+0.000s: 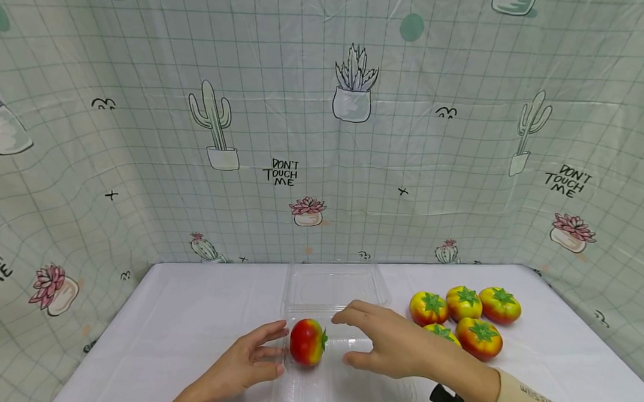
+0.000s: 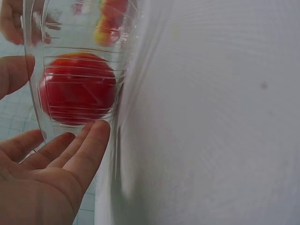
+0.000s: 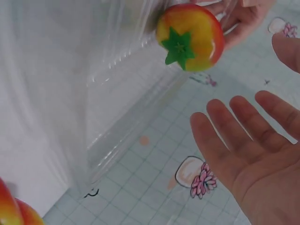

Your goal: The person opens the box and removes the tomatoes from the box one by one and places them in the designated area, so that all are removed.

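Note:
A red-and-yellow tomato-like fruit (image 1: 306,342) with a green star-shaped calyx lies on its side in the left part of a clear plastic clamshell box (image 1: 340,400). Beside the box's left wall is my left hand (image 1: 253,357), its fingers apart and fairly straight. The left wrist view puts the fingertips (image 2: 101,129) against or very near the clear wall, just outside the fruit (image 2: 77,89). My right hand (image 1: 386,342) hovers over the box to the right of the fruit, holding nothing. Its fingers (image 3: 243,126) are spread and clear of the fruit (image 3: 192,37) in the right wrist view.
Several more of the same fruits (image 1: 480,338) stand in a group on the white table (image 1: 199,303), right of the box; my right forearm partly covers one. The box's lid (image 1: 334,285) lies folded back behind. A grid-patterned curtain (image 1: 335,147) surrounds the table's back and sides.

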`<state>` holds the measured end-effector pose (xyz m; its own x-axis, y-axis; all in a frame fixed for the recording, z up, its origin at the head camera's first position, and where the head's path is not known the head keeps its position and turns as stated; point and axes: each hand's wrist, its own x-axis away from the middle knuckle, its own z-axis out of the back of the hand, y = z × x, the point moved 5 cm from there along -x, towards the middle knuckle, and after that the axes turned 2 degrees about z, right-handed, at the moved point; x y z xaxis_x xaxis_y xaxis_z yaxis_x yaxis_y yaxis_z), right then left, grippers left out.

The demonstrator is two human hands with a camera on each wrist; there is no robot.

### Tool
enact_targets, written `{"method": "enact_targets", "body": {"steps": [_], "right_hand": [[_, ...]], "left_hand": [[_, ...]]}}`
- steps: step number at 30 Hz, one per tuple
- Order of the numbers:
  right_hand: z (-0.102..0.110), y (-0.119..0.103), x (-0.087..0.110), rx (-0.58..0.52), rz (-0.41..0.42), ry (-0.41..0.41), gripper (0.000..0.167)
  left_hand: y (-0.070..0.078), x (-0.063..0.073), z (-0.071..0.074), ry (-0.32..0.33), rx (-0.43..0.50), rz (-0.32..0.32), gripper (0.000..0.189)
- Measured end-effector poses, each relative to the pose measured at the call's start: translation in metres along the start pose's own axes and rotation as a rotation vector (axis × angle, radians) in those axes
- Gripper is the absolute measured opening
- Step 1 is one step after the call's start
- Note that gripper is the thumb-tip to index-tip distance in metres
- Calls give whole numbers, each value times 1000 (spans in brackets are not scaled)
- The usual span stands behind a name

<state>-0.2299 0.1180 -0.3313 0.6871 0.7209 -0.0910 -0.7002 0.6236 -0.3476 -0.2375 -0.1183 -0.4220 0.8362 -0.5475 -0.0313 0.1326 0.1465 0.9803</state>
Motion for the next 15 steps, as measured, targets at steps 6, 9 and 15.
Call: {"method": "enact_targets", "body": {"steps": [6,9,15], "right_hand": [[-3,-3,-16,-44,-22,-64,47],[-4,-2,-23,-62,-28,-81,48],[-14,3,-36,-90,-22,-105,49]], "left_hand": [[-1,1,0,-2,5,5,72],[0,1,0,-4,-2,-1,71],[0,1,0,1,3,0,70]]}}
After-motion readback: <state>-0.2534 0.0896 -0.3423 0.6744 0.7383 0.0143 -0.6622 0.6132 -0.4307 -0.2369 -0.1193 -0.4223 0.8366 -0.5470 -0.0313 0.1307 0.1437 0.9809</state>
